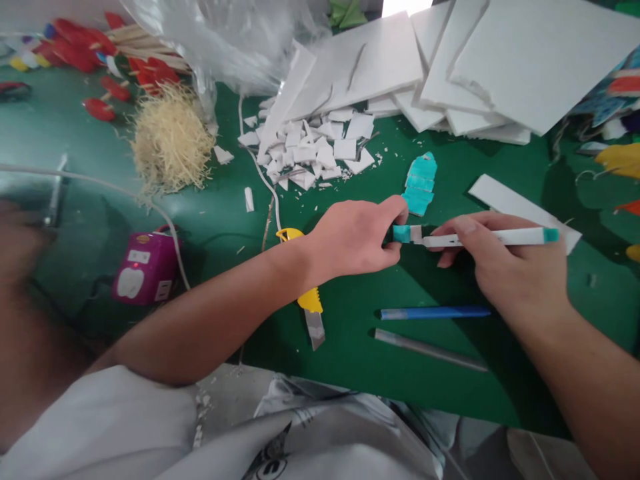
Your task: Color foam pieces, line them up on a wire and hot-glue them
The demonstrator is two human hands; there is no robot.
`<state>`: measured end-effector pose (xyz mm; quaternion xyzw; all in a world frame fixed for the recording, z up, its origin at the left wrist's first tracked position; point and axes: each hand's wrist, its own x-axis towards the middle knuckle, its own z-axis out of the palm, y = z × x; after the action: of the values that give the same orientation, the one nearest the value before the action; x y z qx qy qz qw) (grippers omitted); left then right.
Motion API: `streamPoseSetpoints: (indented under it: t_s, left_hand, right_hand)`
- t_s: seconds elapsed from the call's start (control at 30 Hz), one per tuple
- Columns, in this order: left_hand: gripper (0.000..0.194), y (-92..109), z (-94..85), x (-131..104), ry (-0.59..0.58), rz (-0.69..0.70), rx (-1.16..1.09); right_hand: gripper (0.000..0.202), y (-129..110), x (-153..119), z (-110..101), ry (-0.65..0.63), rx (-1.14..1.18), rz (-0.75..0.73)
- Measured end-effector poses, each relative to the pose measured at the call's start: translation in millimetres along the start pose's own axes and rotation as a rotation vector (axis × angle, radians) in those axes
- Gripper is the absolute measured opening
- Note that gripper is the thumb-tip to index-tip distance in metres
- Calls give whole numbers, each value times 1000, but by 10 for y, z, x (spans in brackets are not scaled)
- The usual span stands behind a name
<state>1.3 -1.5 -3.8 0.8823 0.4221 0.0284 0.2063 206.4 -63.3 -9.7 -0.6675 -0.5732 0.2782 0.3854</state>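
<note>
On the far left of the green table (350, 353) sits a little purple box (145, 267) with a white cord running from it. Behind it lies a fluffy pile of pale straw (170, 143), and beyond that are sticks with red tips (100, 50).

Next comes a yellow box cutter (307, 300), partly hidden under the left arm, with its blade pointing toward the person. Above it is a heap of small white foam bits (315, 150).

The left hand (355, 237) reaches across and pinches the teal cap end of a white marker (480, 237) between its thumb and fingers. Just above that end lies a small teal painted piece (420, 183) (it looks like stacked little blocks).

The right hand (505, 267) is closed around the middle of the marker, which lies level just over the table. Below the hands rest a blue pen (435, 312) and a grey stick (430, 350), side by side.

A white foam strip (520, 207) lies behind the right hand. Big white foam boards (525, 60) are stacked at the top right.
</note>
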Motion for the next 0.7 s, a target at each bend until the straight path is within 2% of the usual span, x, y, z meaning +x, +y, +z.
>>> streamPoseSetpoints:
  t_s: [0.27, 0.4, 0.57, 0.7]
  left_hand:
    - [28, -8, 12, 4, 4, 2, -3]
    - [28, -7, 12, 2, 9, 1, 1]
    - [28, -8, 6, -3, 1, 0, -6]
    - [28, -5, 2, -5, 0, -6, -1]
  right_hand:
    - [26, -50, 11, -7, -20, 42, 43]
    - [20, -26, 4, -4, 30, 37, 19]
    - [28, -12, 2, -7, -12, 12, 36]
    - [25, -57, 12, -2, 22, 8, 41]
